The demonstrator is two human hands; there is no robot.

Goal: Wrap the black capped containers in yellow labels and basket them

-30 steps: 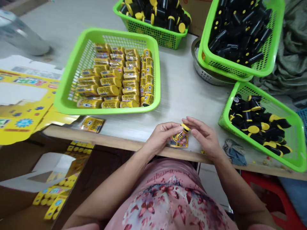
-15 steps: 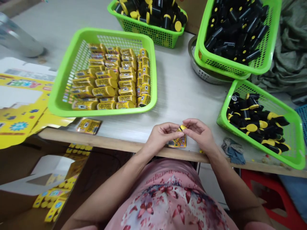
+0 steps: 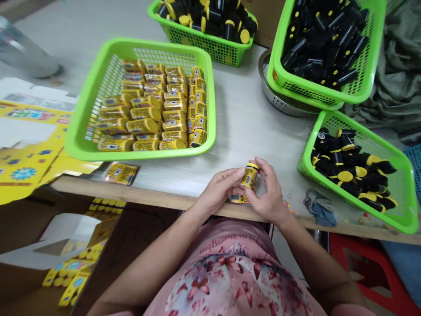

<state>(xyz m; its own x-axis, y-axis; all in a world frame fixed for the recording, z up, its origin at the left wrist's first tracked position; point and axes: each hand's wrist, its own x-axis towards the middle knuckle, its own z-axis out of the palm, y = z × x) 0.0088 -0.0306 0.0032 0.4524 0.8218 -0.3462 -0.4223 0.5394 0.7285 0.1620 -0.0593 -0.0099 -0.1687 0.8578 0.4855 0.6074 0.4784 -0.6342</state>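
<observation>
While hands grip — bottle upright, cap up

The yellow card beneath the right hand is mostly hidden, its print unreadable.

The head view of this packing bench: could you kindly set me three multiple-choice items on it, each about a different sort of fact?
1. Where is the perforated steel bowl?
A) Under a green basket
B) On the red stool
C) In the person's lap

2. What colour is the basket of yellow-wrapped bottles?
A) Red
B) Blue
C) Bright green

3. What is the right hand doing with the small yellow-labelled bottle?
A) Lying flat, away from it
B) Holding it with curled fingers
C) Pushing it along the table

Answers:
1. A, the basket's rim sits over the bowl.
2. C, its rim and mesh are bright green.
3. B, the fingers wrap around the raised bottle.
</observation>
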